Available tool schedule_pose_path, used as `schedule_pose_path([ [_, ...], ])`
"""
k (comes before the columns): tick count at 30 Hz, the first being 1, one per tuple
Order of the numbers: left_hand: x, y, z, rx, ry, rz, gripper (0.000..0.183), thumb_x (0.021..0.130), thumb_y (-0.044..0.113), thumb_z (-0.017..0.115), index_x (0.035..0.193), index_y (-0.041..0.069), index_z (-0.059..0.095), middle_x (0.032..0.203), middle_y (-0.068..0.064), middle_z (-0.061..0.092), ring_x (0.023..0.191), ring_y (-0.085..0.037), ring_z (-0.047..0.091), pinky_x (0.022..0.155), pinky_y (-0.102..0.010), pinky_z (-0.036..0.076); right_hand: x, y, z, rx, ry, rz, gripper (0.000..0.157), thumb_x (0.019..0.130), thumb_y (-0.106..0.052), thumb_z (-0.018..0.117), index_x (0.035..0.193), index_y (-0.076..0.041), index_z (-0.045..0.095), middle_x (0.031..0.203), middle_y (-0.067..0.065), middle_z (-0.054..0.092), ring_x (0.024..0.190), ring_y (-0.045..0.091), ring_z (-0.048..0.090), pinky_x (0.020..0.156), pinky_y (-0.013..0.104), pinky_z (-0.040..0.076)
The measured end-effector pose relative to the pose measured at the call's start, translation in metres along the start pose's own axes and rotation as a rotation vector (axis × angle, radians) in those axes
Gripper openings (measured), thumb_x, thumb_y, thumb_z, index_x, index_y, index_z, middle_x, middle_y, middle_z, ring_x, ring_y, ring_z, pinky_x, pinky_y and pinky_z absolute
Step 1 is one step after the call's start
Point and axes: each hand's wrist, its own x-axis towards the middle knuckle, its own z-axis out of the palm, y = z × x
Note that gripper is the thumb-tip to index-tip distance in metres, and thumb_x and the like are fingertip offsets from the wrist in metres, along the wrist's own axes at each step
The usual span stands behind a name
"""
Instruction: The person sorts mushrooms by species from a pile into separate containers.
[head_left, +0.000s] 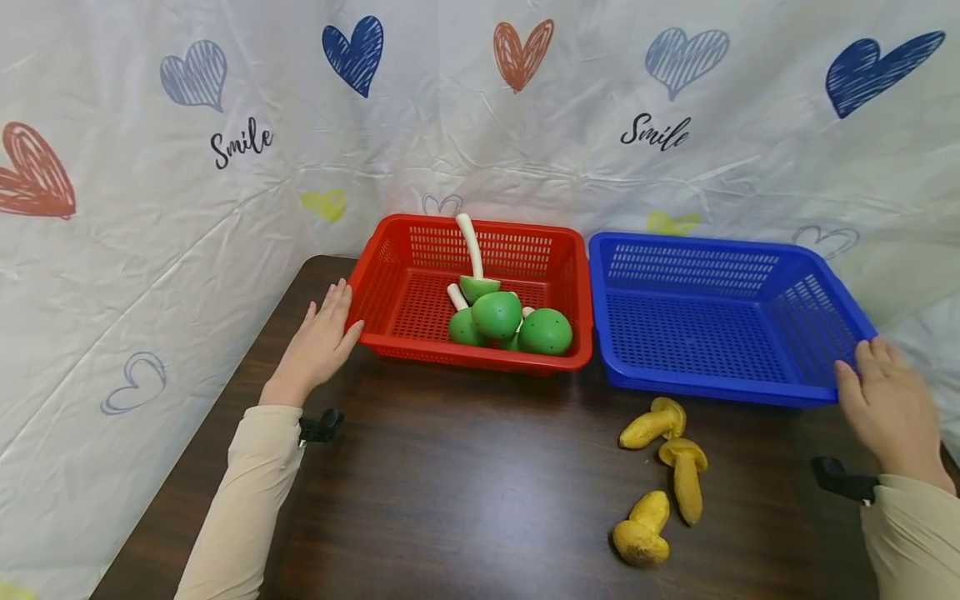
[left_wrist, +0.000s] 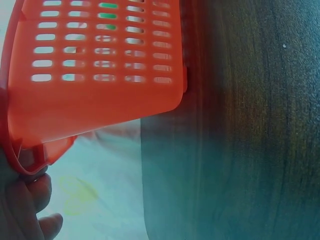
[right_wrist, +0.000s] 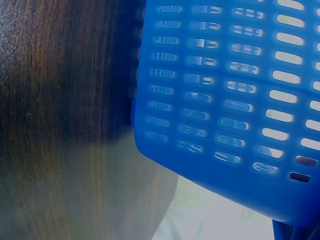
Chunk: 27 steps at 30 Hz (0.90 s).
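Note:
A red plastic basket holds several green-capped mushrooms with pale stems, one standing up above the back rim. My left hand lies against its left rim, fingers extended; in the left wrist view some fingertips show under the red rim. Beside it is a blue basket with nothing inside. My right hand touches that basket's right front corner, fingers fairly straight. The right wrist view shows the blue basket's slotted side, with the hand out of sight.
On the dark wooden table, three yellow mushrooms lie in front of the blue basket. A white curtain printed with hearts and "Smile" hangs behind the baskets and along the left side.

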Motion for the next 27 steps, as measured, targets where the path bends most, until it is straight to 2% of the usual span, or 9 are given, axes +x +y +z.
schedule_pose_path([
  [5, -0.001, 0.0, -0.003, 0.009, -0.008, 0.001, 0.065, 0.101, 0.032, 0.037, 0.148, -0.006, 0.014, 0.155, -0.02, 0.009, 0.142, -0.033, 0.009, 0.111, -0.057, 0.008, 0.001, 0.001, 0.0, 0.009, 0.058, -0.034, 0.055, 0.1, -0.02, 0.03, 0.129, 0.026, 0.029, 0.133, 0.046, 0.024, 0.131, 0.054, 0.02, 0.111, 0.053, 0.011],
  [9, -0.001, 0.003, -0.006, 0.055, 0.039, 0.009, 0.062, 0.099, 0.031, 0.042, 0.144, -0.009, 0.027, 0.152, -0.023, 0.02, 0.141, -0.034, 0.018, 0.111, -0.053, 0.014, 0.001, 0.001, -0.001, 0.001, 0.074, -0.042, 0.054, 0.1, -0.02, 0.03, 0.128, 0.027, 0.031, 0.132, 0.046, 0.026, 0.129, 0.056, 0.022, 0.111, 0.053, 0.012],
  [13, -0.003, 0.01, -0.006, 0.088, 0.16, 0.039, 0.052, 0.096, 0.026, 0.049, 0.134, -0.01, 0.046, 0.145, -0.025, 0.036, 0.135, -0.036, 0.033, 0.108, -0.051, 0.026, 0.002, 0.001, -0.002, -0.004, 0.059, -0.024, 0.055, 0.1, -0.021, 0.029, 0.129, 0.026, 0.029, 0.133, 0.046, 0.024, 0.13, 0.055, 0.021, 0.111, 0.053, 0.011],
  [17, -0.01, 0.019, -0.005, 0.092, 0.364, 0.092, 0.035, 0.091, 0.018, 0.056, 0.114, -0.007, 0.064, 0.126, -0.022, 0.057, 0.116, -0.036, 0.054, 0.092, -0.05, 0.045, 0.002, 0.001, 0.0, -0.019, 0.045, -0.01, 0.056, 0.101, -0.022, 0.029, 0.13, 0.026, 0.028, 0.134, 0.046, 0.024, 0.13, 0.055, 0.021, 0.111, 0.053, 0.011],
  [20, -0.016, 0.032, -0.007, 0.072, 0.511, 0.157, 0.022, 0.087, 0.013, 0.061, 0.098, -0.005, 0.07, 0.105, -0.018, 0.066, 0.096, -0.034, 0.062, 0.075, -0.047, 0.053, 0.002, 0.0, 0.002, -0.023, 0.049, -0.008, 0.055, 0.101, -0.021, 0.029, 0.129, 0.027, 0.029, 0.133, 0.046, 0.024, 0.13, 0.055, 0.022, 0.111, 0.053, 0.012],
  [22, -0.02, 0.045, -0.009, 0.039, 0.565, 0.203, 0.016, 0.086, 0.01, 0.063, 0.092, -0.003, 0.069, 0.096, -0.015, 0.067, 0.088, -0.032, 0.063, 0.068, -0.045, 0.054, 0.001, -0.001, 0.002, -0.018, 0.058, -0.007, 0.055, 0.1, -0.021, 0.029, 0.129, 0.027, 0.03, 0.133, 0.046, 0.025, 0.129, 0.056, 0.022, 0.11, 0.053, 0.013],
  [25, -0.026, 0.071, -0.007, -0.029, 0.569, 0.28, 0.009, 0.083, 0.008, 0.066, 0.087, 0.0, 0.068, 0.09, -0.011, 0.065, 0.084, -0.028, 0.062, 0.064, -0.042, 0.054, 0.0, -0.001, 0.002, -0.007, 0.064, -0.012, 0.055, 0.1, -0.02, 0.03, 0.128, 0.027, 0.03, 0.132, 0.047, 0.025, 0.13, 0.056, 0.022, 0.111, 0.053, 0.012],
  [27, -0.031, 0.091, -0.002, -0.082, 0.523, 0.335, 0.008, 0.082, 0.009, 0.068, 0.087, 0.003, 0.068, 0.09, -0.008, 0.064, 0.086, -0.025, 0.062, 0.067, -0.039, 0.053, 0.0, -0.002, 0.001, -0.006, 0.064, -0.014, 0.054, 0.1, -0.019, 0.03, 0.128, 0.027, 0.03, 0.132, 0.047, 0.025, 0.13, 0.055, 0.021, 0.111, 0.053, 0.012],
])
